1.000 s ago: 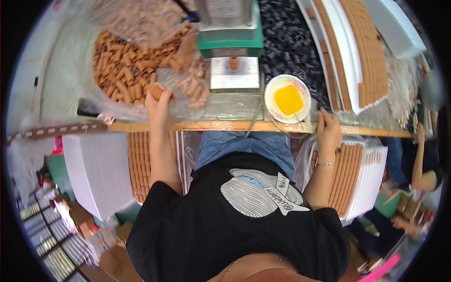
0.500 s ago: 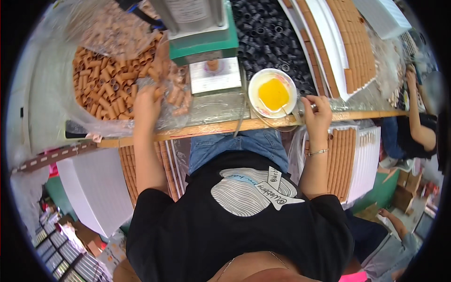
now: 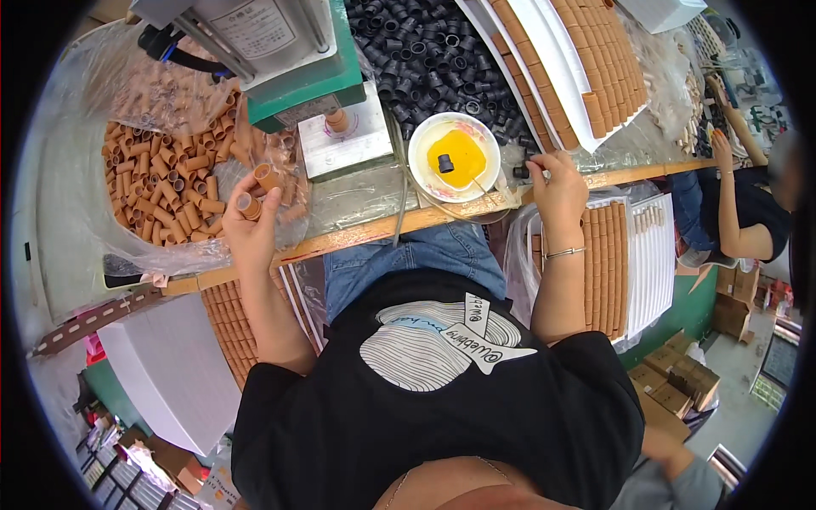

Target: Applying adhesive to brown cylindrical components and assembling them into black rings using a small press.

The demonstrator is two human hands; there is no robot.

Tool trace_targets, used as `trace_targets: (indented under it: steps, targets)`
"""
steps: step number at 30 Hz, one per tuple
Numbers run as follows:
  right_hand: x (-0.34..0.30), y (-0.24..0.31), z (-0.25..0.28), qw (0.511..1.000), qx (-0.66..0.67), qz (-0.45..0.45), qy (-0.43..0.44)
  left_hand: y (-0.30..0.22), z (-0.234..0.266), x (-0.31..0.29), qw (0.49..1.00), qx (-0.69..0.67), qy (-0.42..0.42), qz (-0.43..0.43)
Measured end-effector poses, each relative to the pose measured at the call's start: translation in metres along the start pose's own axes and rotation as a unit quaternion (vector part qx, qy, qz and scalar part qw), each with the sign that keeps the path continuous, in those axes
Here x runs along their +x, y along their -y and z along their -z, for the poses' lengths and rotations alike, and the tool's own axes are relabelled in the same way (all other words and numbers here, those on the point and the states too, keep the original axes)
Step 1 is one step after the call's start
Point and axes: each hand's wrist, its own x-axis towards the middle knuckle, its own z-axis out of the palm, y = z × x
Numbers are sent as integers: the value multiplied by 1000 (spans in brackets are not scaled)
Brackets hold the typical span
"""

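A short black plastic sleeve (image 3: 445,163) has come into yellow liquid (image 3: 467,151); two hollow tan tubes (image 3: 266,176) are held by the left hand (image 3: 250,231), the right hand's (image 3: 561,191) grip cannot be told; a loose tan heap (image 3: 170,191) is left.

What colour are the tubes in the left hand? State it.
Orange-brown: the tubes in the left hand show best in the head view.

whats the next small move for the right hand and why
I'd probably move the right hand over to the black piece in the bowl: it sits nearby on the yellow contents, and the left hand is occupied with tan tubes.
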Motion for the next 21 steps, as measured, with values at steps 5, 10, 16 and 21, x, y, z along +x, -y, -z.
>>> trace_targets:
  steps: [5,10,16,21]
  targets:
    - [-8,32,0,993,117,29,-2,-2,-21,-8,999,-48,9,23]
    - [-16,73,-22,984,124,89,91,-2,-36,-19,997,-34,71,-13]
    - [3,75,-46,983,123,134,35,5,-46,-28,993,-51,102,-6]
    - [12,81,-36,976,136,167,25,-4,-57,-26,986,11,138,-95]
